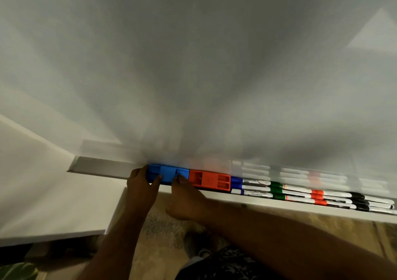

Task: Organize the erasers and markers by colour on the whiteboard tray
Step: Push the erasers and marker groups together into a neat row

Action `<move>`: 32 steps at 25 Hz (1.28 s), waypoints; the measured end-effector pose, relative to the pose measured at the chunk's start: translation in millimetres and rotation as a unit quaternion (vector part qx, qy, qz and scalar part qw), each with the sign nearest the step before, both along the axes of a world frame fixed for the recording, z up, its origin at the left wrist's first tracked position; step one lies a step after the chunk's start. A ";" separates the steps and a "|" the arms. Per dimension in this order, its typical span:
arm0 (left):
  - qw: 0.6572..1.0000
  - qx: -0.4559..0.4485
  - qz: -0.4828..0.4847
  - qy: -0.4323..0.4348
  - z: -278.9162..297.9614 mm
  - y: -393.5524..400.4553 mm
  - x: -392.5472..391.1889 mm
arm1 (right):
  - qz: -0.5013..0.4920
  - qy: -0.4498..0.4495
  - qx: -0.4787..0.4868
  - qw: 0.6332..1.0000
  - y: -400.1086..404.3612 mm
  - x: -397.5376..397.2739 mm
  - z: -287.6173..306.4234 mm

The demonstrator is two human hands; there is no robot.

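Patterned shorts [225, 264], rug [163, 226], whiteboard tray [103, 169].

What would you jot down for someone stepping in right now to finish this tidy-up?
Left hand and right hand: both on the blue eraser, fingers over its front edge.
Tray, left to right: blue eraser, red eraser touching it, then blue markers, green markers, red markers, black markers.
Done: colours look grouped.
Left: let go of the blue eraser, perhaps after a nudge.
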State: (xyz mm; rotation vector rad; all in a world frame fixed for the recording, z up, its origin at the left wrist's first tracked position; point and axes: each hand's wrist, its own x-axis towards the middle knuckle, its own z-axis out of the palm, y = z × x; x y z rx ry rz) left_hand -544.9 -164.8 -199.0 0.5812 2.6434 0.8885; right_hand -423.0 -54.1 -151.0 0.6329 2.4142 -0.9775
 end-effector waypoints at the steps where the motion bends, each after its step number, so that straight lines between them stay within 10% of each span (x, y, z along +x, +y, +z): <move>1: 1.000 0.000 0.001 -0.004 -1.2 2.4 0.2 | -0.002 0.004 -0.004 1.000 3.4 1.9 1.0; 7: 1.000 -0.004 0.004 -0.017 -3.7 9.4 8.3 | -0.016 0.070 -0.004 0.997 26.9 32.7 8.9; 13: 0.965 0.001 -0.152 0.211 10.1 24.8 61.6 | 0.001 0.159 0.171 0.972 87.7 143.1 0.0; 18: 0.925 -0.081 -0.317 0.193 -4.9 60.0 116.7 | -0.067 0.080 0.251 0.962 122.7 226.1 -21.8; 32: 0.921 -0.149 -0.318 0.166 -8.1 54.0 114.4 | -0.052 0.064 0.265 0.961 141.7 254.6 -47.7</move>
